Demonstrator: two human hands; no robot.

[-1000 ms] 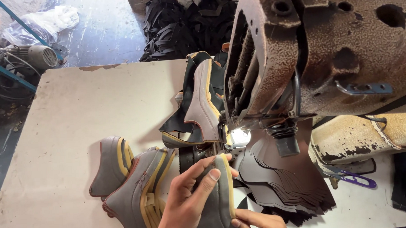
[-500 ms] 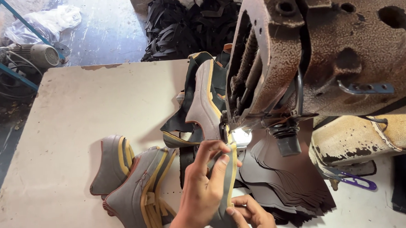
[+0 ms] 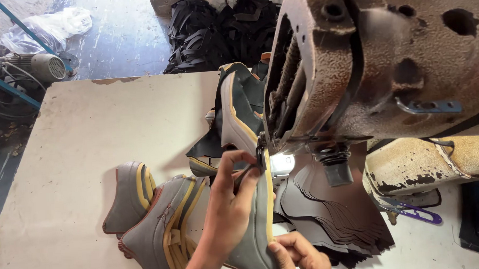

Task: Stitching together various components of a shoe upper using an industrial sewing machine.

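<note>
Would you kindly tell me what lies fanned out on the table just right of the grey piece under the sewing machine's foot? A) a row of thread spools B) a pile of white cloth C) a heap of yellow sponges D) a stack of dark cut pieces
D: a fanned stack of dark cut pieces lies on the table, right of the grey and yellow piece that the left hand presses.

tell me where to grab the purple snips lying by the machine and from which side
Take the purple snips by the looped handle, coming from the right front. The handle lies flat and bare on the table, while the blade end tucks under the machine's base.
</note>
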